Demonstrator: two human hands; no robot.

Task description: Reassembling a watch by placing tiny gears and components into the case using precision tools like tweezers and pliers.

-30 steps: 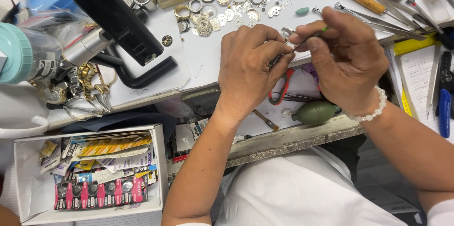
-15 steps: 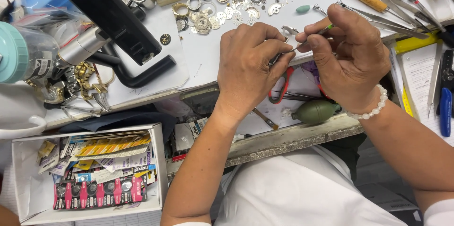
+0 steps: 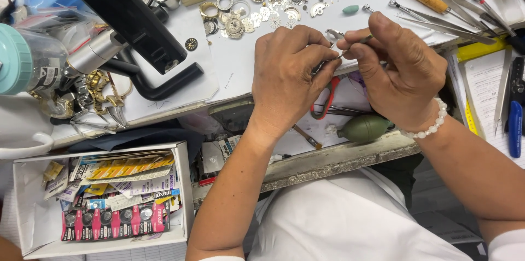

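My left hand (image 3: pixel 292 78) is curled shut around a small metal tool, of which only a thin tip shows between the fingers. My right hand (image 3: pixel 396 69), with a white bead bracelet (image 3: pixel 429 127) on the wrist, pinches a slim screwdriver-like tool (image 3: pixel 358 39) whose tip meets the left hand's fingers. Both hands hover over the front of a white work surface (image 3: pixel 240 69). Loose watch gears and rings (image 3: pixel 257 4) lie just beyond the hands. What sits between the fingertips is hidden.
A black stand (image 3: pixel 136 26) and clear bottle (image 3: pixel 33 59) stand at the left. Tweezers and files (image 3: pixel 448 15) lie at the right. A green rubber blower (image 3: pixel 363 127) and red-handled pliers (image 3: pixel 322 100) rest in the open drawer. A white box of button batteries (image 3: pixel 104 206) sits lower left.
Both hands hold nearly the same pose. The fingers made only tiny adjustments around the tools.
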